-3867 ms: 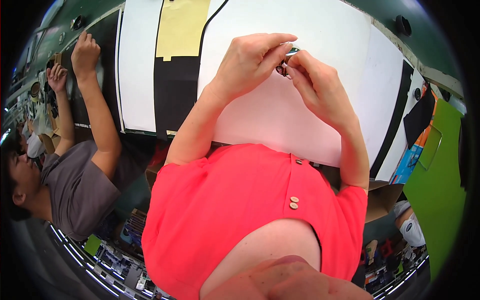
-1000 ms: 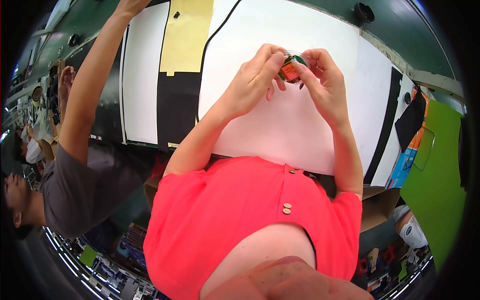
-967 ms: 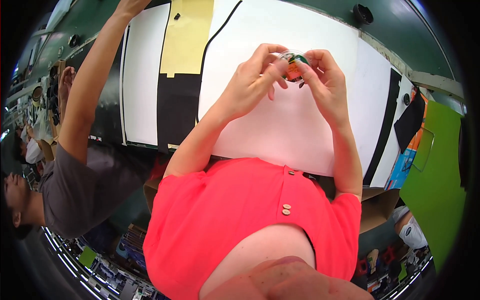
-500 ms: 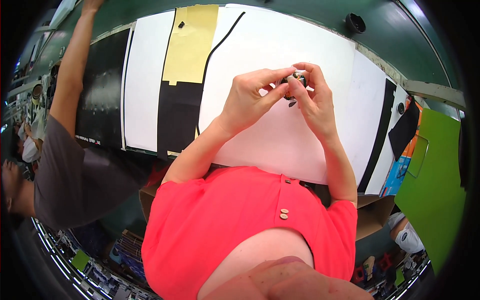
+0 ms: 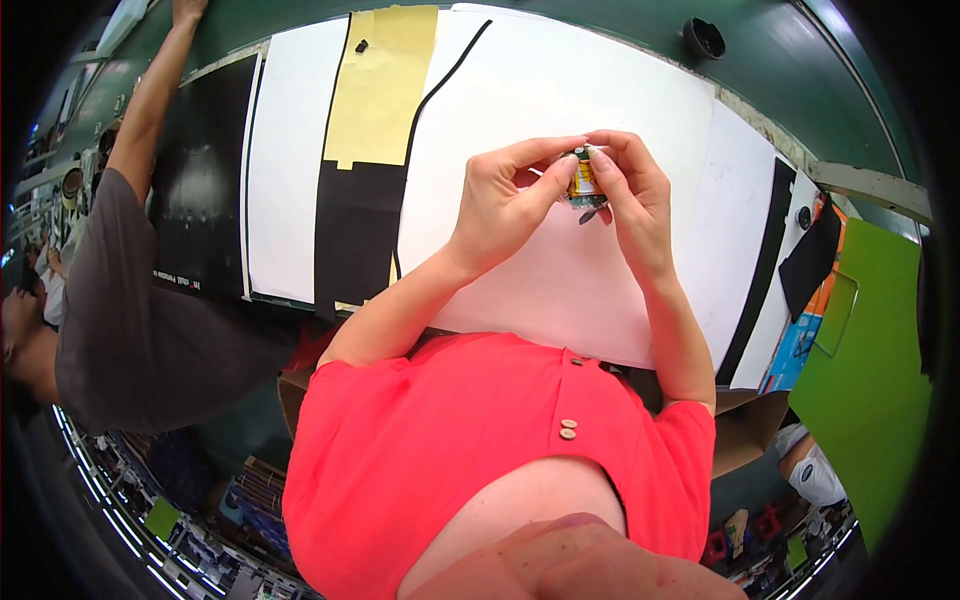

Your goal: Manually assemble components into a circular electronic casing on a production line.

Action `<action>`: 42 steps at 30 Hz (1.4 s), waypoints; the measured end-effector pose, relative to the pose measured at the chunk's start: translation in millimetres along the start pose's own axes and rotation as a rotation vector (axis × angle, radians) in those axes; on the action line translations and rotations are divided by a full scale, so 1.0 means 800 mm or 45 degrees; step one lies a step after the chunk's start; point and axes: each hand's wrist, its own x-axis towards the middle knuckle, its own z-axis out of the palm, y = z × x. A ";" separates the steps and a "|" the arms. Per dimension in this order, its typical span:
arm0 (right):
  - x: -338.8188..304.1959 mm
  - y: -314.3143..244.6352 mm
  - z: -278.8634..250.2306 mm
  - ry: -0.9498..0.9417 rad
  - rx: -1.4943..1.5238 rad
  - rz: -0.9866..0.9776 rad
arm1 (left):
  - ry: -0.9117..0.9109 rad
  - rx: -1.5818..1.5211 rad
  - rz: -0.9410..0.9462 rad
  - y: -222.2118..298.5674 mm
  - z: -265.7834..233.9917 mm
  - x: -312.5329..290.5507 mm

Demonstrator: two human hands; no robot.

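Left hand (image 5: 505,195) and right hand (image 5: 640,195) pinch 1 small round gadget (image 5: 582,188) over a white sheet (image 5: 560,80)

The grip takes 2 hands: the left thumb and fingers grasp the gadget from its left side, and the right thumb and fingers grasp it from its right. The thumbs lie on the near side, and parts of the edge are hidden behind them. The gadget shows a yellow label and some green, and a small dark tab (image 5: 587,217) hangs at its lower edge, near the right fingers. It is held above the far half of the white sheet, beyond the red shirt (image 5: 450,430).

Left of the hands, a black cord (image 5: 435,90) curves along the sheet's edge. Next to it are a yellow paper (image 5: 385,110) with 1 small black piece (image 5: 361,46) on it and, nearer the person, a black sheet (image 5: 355,220). At the far left, beside a glossy black panel (image 5: 200,180), a co-worker's bare arm (image 5: 150,110) reaches out from a grey sleeve (image 5: 125,280).

Beyond the white sheet sits a black cup (image 5: 704,38). To the right are a black strip (image 5: 760,285), a black patch (image 5: 810,262), a blue and orange box (image 5: 795,350) and a large green board (image 5: 870,370)
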 end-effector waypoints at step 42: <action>0.000 0.001 0.013 0.034 0.118 0.115 | 0.062 -0.140 -0.171 -0.011 0.013 0.001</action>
